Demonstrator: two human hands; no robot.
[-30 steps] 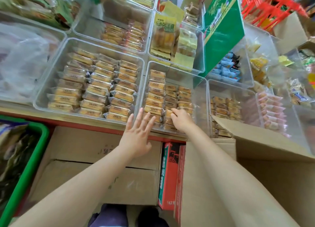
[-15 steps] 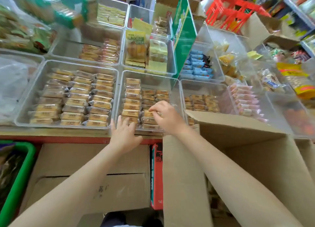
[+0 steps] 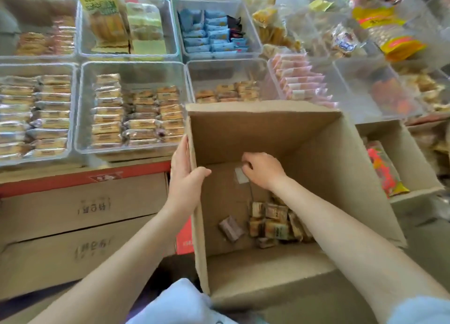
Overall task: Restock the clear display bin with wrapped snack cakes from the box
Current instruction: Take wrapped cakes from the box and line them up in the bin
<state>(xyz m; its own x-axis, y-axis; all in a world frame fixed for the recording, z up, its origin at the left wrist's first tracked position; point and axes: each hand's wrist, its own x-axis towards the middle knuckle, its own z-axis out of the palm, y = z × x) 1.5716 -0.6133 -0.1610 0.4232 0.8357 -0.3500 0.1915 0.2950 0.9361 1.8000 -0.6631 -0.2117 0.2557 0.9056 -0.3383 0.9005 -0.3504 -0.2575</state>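
Note:
An open cardboard box (image 3: 267,133) stands in front of me. Several wrapped snack cakes (image 3: 275,222) lie in a small heap on its bottom, and one dark-wrapped cake (image 3: 230,227) lies apart to their left. My left hand (image 3: 185,175) grips the box's left wall, thumb inside and fingers outside. My right hand (image 3: 263,170) is down inside the box above the cakes, fingers loosely curled, with nothing visible in it. Just left of the box, on the shelf, the clear display bin (image 3: 131,67) holds three rows of wrapped cakes (image 3: 136,114).
More clear bins surround it: a full one (image 3: 36,109) to the left, a nearly bare one (image 3: 226,92) behind the box, pink packets (image 3: 299,82) to the right. Closed cartons (image 3: 85,207) sit under the shelf. Another open box (image 3: 399,158) is at right.
Both hands left the display bin. My right hand went down into the cardboard box and my left hand took hold of the box's left wall. My view swung right and down.

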